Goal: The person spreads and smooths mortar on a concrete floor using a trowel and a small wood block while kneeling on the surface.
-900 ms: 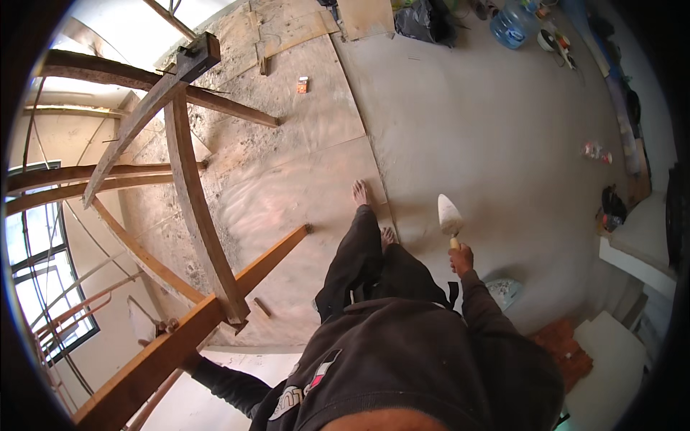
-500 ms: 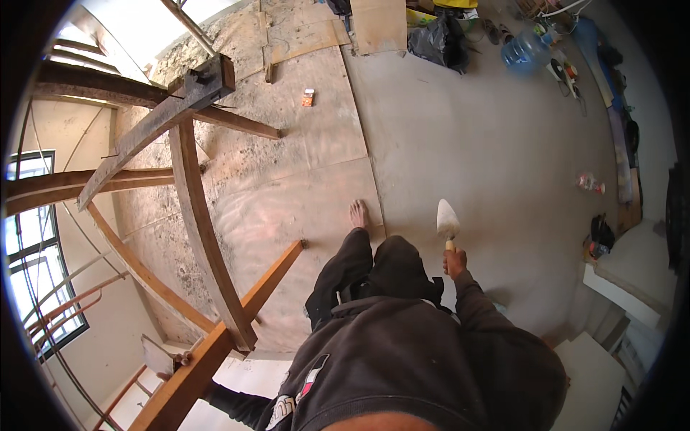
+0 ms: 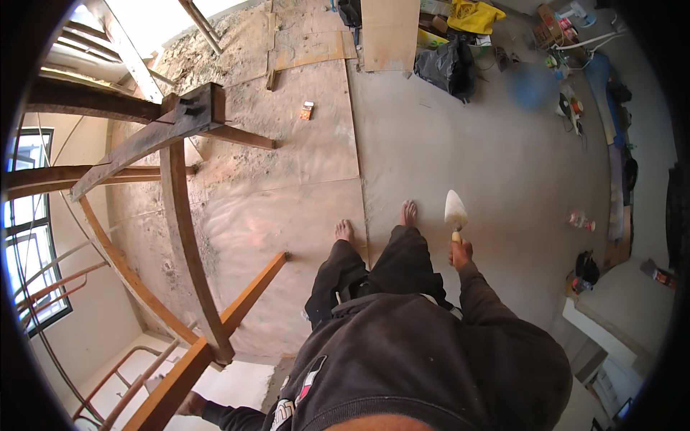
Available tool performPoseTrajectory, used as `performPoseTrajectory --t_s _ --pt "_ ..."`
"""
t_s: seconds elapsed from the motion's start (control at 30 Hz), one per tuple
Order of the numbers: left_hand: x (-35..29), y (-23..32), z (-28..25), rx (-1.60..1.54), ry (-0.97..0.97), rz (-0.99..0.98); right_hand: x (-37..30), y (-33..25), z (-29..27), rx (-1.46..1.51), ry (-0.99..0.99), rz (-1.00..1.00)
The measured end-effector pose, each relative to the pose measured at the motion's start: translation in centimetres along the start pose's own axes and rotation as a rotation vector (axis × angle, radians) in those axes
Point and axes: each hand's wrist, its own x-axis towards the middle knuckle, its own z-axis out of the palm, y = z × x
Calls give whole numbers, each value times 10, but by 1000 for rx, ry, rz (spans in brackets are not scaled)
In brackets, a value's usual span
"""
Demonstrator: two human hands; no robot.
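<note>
My right hand (image 3: 461, 253) is closed round the pale handle of a pointed trowel (image 3: 455, 210). Its leaf-shaped blade points away from me, above the grey floor, with whitish stuff on it. At the lower left, my left hand (image 3: 191, 404) reaches behind an orange-brown wooden beam (image 3: 176, 381). The beam hides its fingers. Past the beam's other side shows part of a flat pale-grey plate (image 3: 154, 382), which the hand seems to hold; its kind I cannot make out.
A wooden trestle frame (image 3: 188, 237) stands on my left over stained floor sheeting (image 3: 302, 215). An orange-and-white packet (image 3: 307, 110) lies on the sheeting. Beyond are a black bag (image 3: 445, 68) and a yellow bag (image 3: 474, 16). A blurred blue bottle (image 3: 532, 86) stands far right.
My right foot has come into view, stepped forward on the grey floor. My body and view have shifted right. My left hand has slid lower behind the beam; the trowel stays in my right hand.
</note>
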Motion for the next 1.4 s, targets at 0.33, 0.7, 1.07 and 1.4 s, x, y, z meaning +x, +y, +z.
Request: performPoseTrajectory --t_s 0.33,0.7,1.07,1.4 --pt "-176 -100 -156 332 743 -438 82 -58 -87 -245 -16 25" --pt "-384 -123 -110 351 310 -856 206 -133 -108 -1050 -18 -371" --pt "-400 -154 101 -82 -73 -1172 180 -277 -31 -604 -264 -123" --pt "-441 -130 228 -199 -18 -1146 287 -318 -53 -938 -56 -568"
